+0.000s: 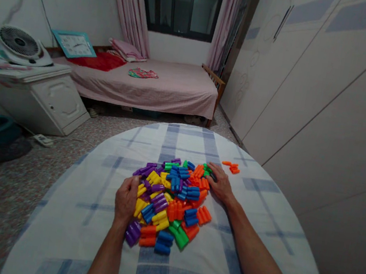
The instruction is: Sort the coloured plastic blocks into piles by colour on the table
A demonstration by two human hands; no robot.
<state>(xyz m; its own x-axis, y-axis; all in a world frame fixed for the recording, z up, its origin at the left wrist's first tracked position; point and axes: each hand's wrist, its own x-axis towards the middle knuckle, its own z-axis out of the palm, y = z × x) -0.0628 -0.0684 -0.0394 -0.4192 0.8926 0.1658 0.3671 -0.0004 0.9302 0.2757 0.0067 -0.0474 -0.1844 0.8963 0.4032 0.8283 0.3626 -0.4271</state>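
A heap of plastic building pieces, each shaped like joined tubes, lies on the table in purple, yellow, blue, orange and green. Against the heap's left side rests my left hand, its fingers curled in beside yellow and purple pieces; whether anything is inside them is hidden. My right hand lies at the upper right of the heap, fingers stretched toward the green pieces and touching the edge near orange ones. Just beyond that hand sit a few loose orange pieces, apart from the heap.
The round table has a blue-and-white checked cloth. Behind it stands a bed with a blue-framed clock. A fan sits on a white cabinet at left. A tall wardrobe lines the right side.
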